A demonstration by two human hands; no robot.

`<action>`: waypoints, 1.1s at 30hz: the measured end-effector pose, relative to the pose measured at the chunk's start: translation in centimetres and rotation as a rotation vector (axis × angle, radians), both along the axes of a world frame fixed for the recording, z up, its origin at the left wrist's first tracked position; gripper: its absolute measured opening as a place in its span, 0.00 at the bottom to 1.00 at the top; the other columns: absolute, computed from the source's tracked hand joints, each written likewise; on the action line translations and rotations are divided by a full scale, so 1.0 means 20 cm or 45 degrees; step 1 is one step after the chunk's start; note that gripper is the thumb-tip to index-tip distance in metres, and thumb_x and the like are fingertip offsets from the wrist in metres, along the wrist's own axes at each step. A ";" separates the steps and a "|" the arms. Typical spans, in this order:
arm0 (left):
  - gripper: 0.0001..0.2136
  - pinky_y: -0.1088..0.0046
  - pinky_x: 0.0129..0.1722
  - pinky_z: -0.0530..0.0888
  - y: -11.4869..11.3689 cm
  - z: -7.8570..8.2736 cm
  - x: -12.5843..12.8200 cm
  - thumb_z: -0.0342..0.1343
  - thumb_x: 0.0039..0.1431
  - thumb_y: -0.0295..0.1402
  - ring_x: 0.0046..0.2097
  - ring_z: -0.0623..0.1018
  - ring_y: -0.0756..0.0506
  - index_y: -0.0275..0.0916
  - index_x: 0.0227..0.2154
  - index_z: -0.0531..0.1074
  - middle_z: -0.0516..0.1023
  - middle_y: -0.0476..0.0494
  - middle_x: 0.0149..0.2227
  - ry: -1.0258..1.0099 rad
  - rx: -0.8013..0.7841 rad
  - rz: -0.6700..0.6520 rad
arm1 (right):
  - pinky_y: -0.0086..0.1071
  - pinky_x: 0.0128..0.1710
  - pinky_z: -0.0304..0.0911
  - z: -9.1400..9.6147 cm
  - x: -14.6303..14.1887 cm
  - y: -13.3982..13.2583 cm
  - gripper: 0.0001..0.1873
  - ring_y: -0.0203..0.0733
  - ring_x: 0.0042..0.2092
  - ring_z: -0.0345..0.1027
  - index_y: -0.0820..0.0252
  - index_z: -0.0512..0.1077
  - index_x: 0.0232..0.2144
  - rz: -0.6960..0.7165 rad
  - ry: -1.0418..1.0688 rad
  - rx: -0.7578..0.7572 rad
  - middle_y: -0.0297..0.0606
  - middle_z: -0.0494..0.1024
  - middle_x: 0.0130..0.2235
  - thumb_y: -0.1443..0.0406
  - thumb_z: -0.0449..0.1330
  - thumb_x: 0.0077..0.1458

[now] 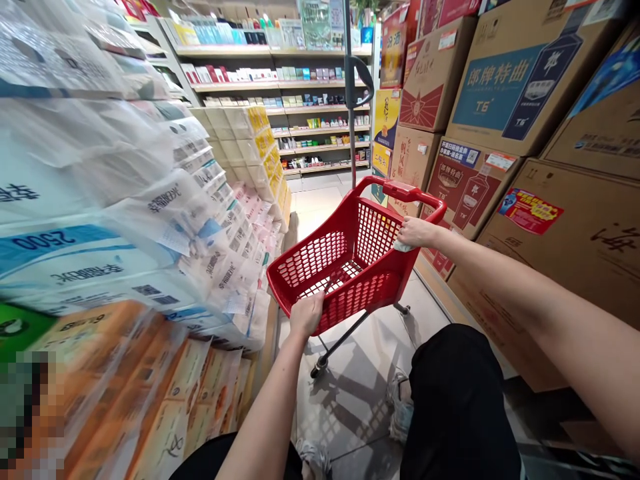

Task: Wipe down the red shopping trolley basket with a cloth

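Observation:
A red plastic shopping cart (393, 277) with perforated walls stands tilted across the aisle on thin grey legs and small wheels. No goods show inside its basket. My left hand (307, 313) is closed round the near left part of the rim. Farther along, at the right side, my right hand (419, 232) presses a small white cloth (403, 247) against the rim. The fingers of that hand are bent over the cloth. Beyond the basket, the cart's handle (405, 192) curves up at the far right.
Stacked tissue packs (135, 247) line the left side, with orange packs (165, 400) nearer me. Liquor cartons (500, 87) are piled on the right. A grey pole (349, 40) rises behind the cart. Stocked shelves (280, 87) close off the far end of the tiled floor (340, 407).

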State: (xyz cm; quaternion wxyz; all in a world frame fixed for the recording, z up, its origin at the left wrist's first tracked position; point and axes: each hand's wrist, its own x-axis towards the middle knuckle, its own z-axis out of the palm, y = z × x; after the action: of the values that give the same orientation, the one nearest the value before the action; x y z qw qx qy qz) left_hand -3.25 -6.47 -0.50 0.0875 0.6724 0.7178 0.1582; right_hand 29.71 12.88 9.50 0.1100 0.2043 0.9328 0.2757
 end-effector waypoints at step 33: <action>0.21 0.63 0.61 0.52 -0.09 -0.23 -0.21 0.32 0.63 0.36 0.62 0.53 0.48 0.37 0.54 0.60 0.63 0.42 0.55 -0.530 0.461 0.106 | 0.36 0.35 0.56 -0.46 -1.21 -0.73 0.13 0.42 0.33 0.70 0.65 0.72 0.33 0.242 0.397 -0.411 0.46 0.77 0.32 0.68 0.47 0.56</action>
State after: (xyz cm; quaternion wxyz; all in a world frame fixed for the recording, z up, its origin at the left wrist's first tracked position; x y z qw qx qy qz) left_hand -7.36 -8.37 -5.02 0.1050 0.5999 0.6714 0.4223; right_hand 5.51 -1.76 0.23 -0.0305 0.1354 0.9855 0.0974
